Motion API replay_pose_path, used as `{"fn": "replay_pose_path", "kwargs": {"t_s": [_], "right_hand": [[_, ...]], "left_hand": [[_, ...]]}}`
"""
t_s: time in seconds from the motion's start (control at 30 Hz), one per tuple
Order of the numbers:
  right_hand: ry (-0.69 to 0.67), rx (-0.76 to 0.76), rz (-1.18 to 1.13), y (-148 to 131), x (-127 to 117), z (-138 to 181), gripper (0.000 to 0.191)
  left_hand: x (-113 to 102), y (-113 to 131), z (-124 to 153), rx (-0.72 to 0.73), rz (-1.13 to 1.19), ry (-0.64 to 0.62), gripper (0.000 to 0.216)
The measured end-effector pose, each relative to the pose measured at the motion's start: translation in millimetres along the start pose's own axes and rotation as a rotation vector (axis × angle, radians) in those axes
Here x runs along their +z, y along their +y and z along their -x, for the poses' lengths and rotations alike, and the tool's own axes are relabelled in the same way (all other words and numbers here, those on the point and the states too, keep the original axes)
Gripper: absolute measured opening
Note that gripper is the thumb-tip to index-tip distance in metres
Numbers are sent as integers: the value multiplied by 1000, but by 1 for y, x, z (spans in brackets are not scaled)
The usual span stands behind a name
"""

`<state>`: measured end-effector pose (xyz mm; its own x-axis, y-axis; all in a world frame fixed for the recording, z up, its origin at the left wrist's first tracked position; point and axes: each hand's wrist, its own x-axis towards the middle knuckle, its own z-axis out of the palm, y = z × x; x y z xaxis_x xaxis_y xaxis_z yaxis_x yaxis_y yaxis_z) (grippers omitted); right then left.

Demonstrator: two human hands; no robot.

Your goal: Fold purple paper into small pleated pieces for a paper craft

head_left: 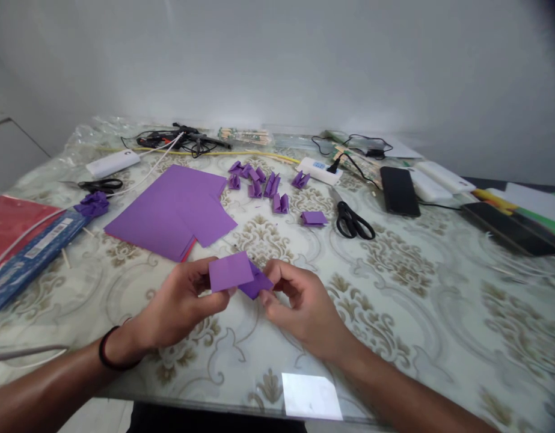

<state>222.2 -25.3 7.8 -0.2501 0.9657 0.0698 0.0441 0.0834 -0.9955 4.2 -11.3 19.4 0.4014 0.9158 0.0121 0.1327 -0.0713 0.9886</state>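
Observation:
Between my two hands, above the patterned table, is a piece of folded purple paper (231,272) with a flat light face on the left and a darker folded part on the right. My left hand (182,304) pinches its left side between thumb and fingers. On the right, my right hand (299,300) grips the darker corner with thumb and forefinger. Beyond the hands lie several small folded purple paper pieces (272,185) and one flatter folded piece (314,218). A stack of purple paper sheets (155,210) rests at the left, with red showing under its edge.
Black-handled scissors (353,221) lie to the right, and a second pair of scissors (101,185) at the left. A phone (399,191), a white power strip (320,171), cables and crumpled purple paper (92,205) surround the work. A red and blue packet (24,252) sits far left.

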Motion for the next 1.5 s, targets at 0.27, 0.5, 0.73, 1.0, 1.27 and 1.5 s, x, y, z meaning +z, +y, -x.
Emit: {"fn": "replay_pose_path", "kwargs": {"t_s": [0.27, 0.5, 0.73, 1.0, 1.27, 1.5], "right_hand": [[-23, 14, -43, 0, -10, -7, 12], [-143, 46, 16, -4, -5, 0, 12], [60, 65, 20, 1, 1, -1, 24], [-39, 147, -172, 4, 5, -1, 26], [-95, 208, -241, -1, 11, 1, 13], [-72, 172, -78, 0, 14, 4, 11]], "left_hand": [[-6, 2, -6, 14, 62, 32, 8], [-2, -4, -2, -47, 41, 50, 6], [1, -8, 1, 39, 22, 113, 10], [4, -6, 2, 135, 9, 188, 11], [7, -12, 9, 128, -112, -1, 11], [10, 0, 7, 81, -226, -38, 10]]}}
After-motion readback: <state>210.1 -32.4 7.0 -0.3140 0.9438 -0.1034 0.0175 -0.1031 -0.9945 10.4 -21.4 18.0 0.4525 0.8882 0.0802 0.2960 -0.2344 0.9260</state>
